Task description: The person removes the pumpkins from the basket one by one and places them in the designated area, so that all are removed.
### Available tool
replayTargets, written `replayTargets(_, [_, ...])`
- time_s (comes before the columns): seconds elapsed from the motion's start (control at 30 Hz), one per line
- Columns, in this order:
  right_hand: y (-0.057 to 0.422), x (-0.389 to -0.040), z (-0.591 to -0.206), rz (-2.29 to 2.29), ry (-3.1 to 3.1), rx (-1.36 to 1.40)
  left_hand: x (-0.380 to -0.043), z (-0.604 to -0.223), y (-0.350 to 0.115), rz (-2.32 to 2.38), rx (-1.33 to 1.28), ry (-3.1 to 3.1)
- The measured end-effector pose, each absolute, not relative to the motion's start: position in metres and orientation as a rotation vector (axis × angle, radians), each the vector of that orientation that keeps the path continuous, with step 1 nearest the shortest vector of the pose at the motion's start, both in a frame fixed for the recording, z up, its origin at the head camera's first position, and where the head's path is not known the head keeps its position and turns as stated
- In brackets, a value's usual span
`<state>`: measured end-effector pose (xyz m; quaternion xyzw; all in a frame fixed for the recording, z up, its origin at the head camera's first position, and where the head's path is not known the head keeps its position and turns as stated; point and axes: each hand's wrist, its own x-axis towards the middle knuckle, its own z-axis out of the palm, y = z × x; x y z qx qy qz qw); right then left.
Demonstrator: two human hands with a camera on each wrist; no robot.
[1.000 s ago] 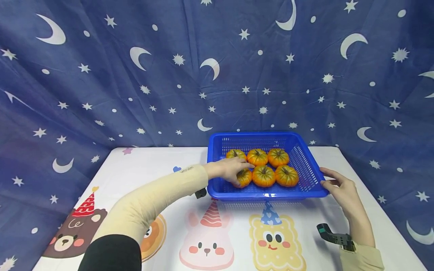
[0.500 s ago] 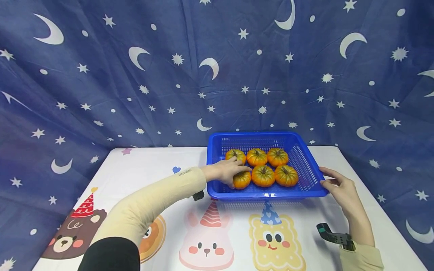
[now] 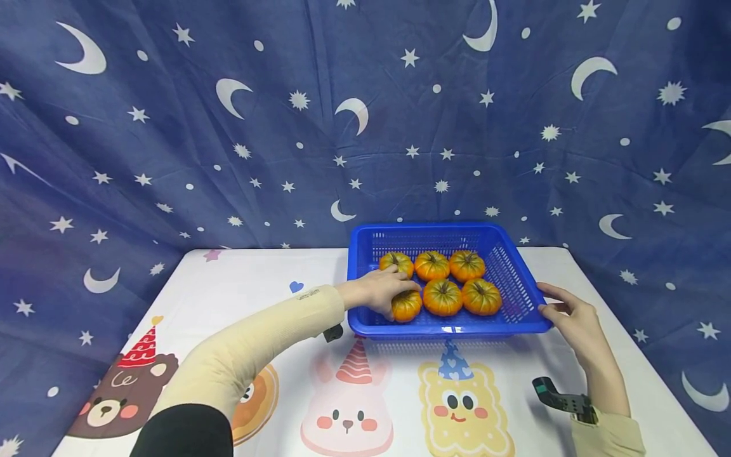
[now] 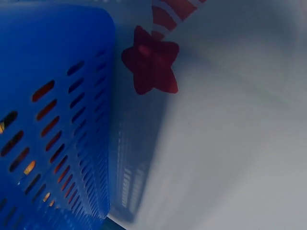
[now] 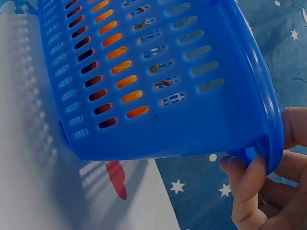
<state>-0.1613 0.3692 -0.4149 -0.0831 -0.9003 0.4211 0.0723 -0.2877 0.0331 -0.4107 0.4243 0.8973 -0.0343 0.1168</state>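
A blue plastic basket point(image 3: 451, 330) with slotted sides stands on the table and holds several small orange pumpkins point(image 3: 443, 297) in two rows. My left hand point(image 3: 381, 291) reaches over the basket's left side, thumb and fingers curved round the front-left pumpkin point(image 3: 407, 307), which sits low in the basket. Behind it, the back-left pumpkin point(image 3: 396, 261) is partly covered by those fingers. At the right end, my right hand point(image 3: 577, 314) pinches the basket's rim; the right wrist view shows its fingers point(image 5: 249, 179) curled round the rim corner. The left wrist view shows only the basket's side point(image 4: 53, 124), not the hand.
The white table cover point(image 3: 268, 273) carries printed cartoon animals, among them a pink rabbit point(image 3: 348, 412) and a yellow biscuit face point(image 3: 465, 412) in front of the basket. A dark blue curtain point(image 3: 285, 127) with moons and stars hangs right behind the table's back edge.
My left hand has shifted slightly left over the front-left pumpkin, which now shows more and sits slightly nearer the basket's front. The right hand has kept its hold on the rim.
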Motion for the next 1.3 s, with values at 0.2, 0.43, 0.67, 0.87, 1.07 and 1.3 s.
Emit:
replayTargets(0.2, [0.369, -0.162, -0.415, 1.266, -2.702, -0.238, -0.285, -0.410, 0.031, -0.090, 1.241, 2.658])
replayTargets(0.43, [0.368, -0.162, -0.414, 1.258, -2.713, -0.240, -0.282, -0.403, 0.025, 0.025, 1.226, 2.707])
replayTargets(0.67, [0.367, -0.161, -0.413, 1.270, -2.696, -0.215, -0.277, -0.393, 0.022, 0.104, 1.237, 2.744])
replayTargets(0.87, [0.367, -0.160, -0.412, 1.270, -2.701, -0.221, -0.273, -0.385, 0.019, 0.167, 1.252, 2.783])
replayTargets(1.07, [0.367, -0.160, -0.412, 1.264, -2.710, -0.227, -0.269, -0.373, 0.014, 0.236, 1.242, 2.832])
replayTargets(1.3, [0.367, -0.160, -0.412, 1.263, -2.711, -0.235, -0.266, -0.362, 0.008, 0.295, 1.204, 2.854])
